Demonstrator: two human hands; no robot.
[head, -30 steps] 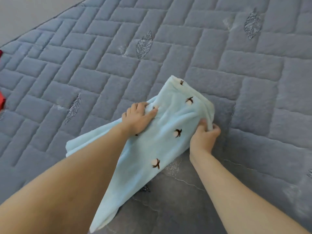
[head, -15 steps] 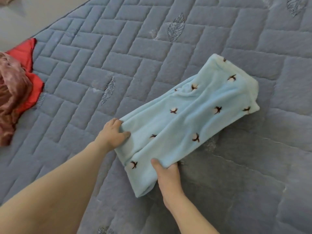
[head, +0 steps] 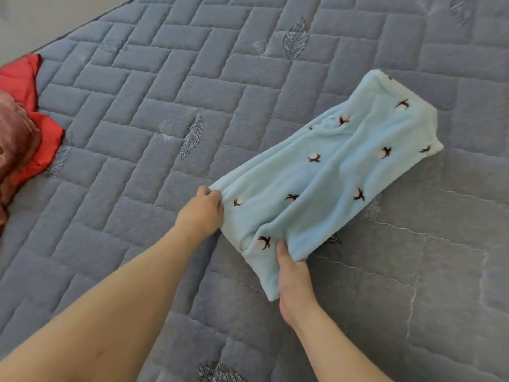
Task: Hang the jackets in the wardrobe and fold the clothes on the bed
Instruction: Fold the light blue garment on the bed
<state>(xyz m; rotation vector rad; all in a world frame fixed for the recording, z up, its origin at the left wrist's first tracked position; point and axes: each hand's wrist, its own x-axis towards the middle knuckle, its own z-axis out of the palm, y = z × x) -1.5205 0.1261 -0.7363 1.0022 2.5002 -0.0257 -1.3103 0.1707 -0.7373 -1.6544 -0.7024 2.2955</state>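
A light blue fleece garment (head: 330,172) with small brown and white cotton-flower prints lies folded lengthwise on the grey quilted bed (head: 154,100), running from centre to upper right. My left hand (head: 202,213) grips its near left corner, fingers curled into the fabric. My right hand (head: 293,282) holds the near lower edge, thumb on top and fingers tucked under the cloth. The far end of the garment rests flat on the bed.
At the left edge lie a red garment (head: 35,144) and a crumpled dusty-pink one (head: 13,139), partly out of view. A pale floor strip (head: 41,15) shows beyond the bed's upper left edge.
Both hands have slid from the far end down to the near end of the blue garment, which now lies stretched out longer on the bed. The view has shifted, bringing red and pink clothes into sight.
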